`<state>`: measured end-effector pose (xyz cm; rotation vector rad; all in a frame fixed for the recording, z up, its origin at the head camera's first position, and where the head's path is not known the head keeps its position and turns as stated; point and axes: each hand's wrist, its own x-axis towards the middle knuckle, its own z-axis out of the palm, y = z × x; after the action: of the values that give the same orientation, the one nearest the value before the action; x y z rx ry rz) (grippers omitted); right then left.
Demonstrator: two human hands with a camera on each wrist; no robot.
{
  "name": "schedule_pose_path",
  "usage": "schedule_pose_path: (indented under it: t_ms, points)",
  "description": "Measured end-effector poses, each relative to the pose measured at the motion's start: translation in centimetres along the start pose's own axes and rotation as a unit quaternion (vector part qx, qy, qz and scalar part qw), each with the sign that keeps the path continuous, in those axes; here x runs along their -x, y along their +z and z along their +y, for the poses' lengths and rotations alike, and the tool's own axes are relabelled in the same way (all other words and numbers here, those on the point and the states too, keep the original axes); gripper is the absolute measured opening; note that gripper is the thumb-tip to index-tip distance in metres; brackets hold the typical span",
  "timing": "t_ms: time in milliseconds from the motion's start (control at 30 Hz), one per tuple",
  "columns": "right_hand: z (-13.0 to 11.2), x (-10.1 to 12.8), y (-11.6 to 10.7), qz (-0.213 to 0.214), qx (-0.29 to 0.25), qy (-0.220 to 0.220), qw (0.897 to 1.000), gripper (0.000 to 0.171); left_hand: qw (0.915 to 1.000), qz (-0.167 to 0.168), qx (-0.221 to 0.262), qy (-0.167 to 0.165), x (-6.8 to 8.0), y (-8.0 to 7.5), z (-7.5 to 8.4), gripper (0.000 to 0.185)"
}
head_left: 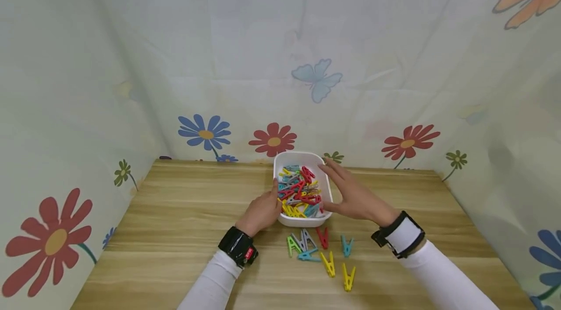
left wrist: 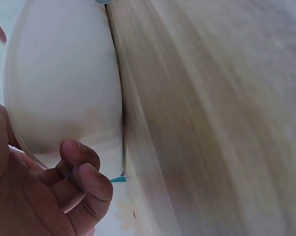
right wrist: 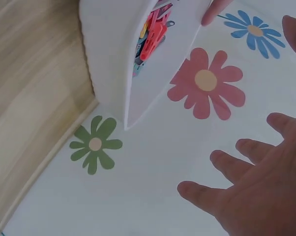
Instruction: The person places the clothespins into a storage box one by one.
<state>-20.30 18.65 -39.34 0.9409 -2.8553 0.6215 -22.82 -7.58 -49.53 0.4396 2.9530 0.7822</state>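
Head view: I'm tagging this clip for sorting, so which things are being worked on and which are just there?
In the work:
white tub of clothes pegs
left hand against the tub's side
right hand, fingers spread over the tub
loose pegs in front of it

Just there:
wooden table
flowered cloth behind

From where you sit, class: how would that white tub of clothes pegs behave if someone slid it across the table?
The white tub is probably light plastic, likely to slide easily on the smooth wooden table. Low and wide, it seems unlikely to tip. The loose pegs would probably rattle and shift.
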Motion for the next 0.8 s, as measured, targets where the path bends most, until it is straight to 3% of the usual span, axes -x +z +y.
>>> schedule_pose_path:
  t_ms: [267, 567, 800]
  points:
    - [1.5, 4.4, 0.9, -0.001, 0.052, 0.008, 0.999, 0.094, 0.9999, -0.007, 0.003, -0.01, -0.2, 0.1, 0.0, 0.068]
    - [2.2, 8.1, 2.7, -0.066, 0.046, 0.054, 0.995, 0.093, 0.9997, -0.016, 0.003, -0.021, -0.1, -0.2, 0.2, 0.069]
    - [2.1, 9.6, 4.3, -0.14, 0.014, 0.09, 0.986, 0.093, 0.9999, -0.005, 0.003, -0.016, 0.0, -0.1, 0.4, 0.068]
